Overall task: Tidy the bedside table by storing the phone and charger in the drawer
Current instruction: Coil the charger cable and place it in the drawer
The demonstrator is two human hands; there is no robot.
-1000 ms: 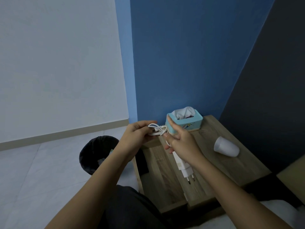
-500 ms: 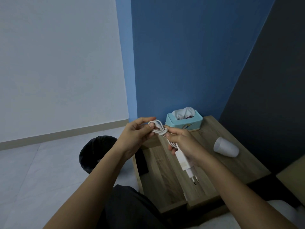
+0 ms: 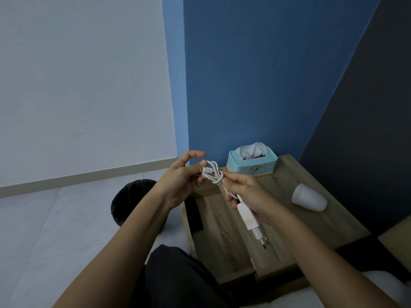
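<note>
A white charger (image 3: pixel 249 218) with its plug pins pointing down hangs from my right hand (image 3: pixel 246 192), above the wooden bedside table (image 3: pixel 222 232). Its white cable (image 3: pixel 214 173) is bundled into loops with a wrap around the middle. My left hand (image 3: pixel 182 176) pinches the cable's connector end, index finger raised. A dark flat object, possibly the phone (image 3: pixel 193 215), lies in the open drawer (image 3: pixel 189 232) at the table's left side, partly hidden by my left wrist.
A light blue tissue box (image 3: pixel 252 163) stands at the table's back edge. A white cup (image 3: pixel 309 197) lies on its side at the right. A black waste bin (image 3: pixel 131 196) sits on the floor to the left. My dark-clothed knee fills the bottom centre.
The cable loops have been drawn into a tighter wrapped bundle. My right hand has turned palm down and lowered slightly, and the charger body now hangs further out of it.
</note>
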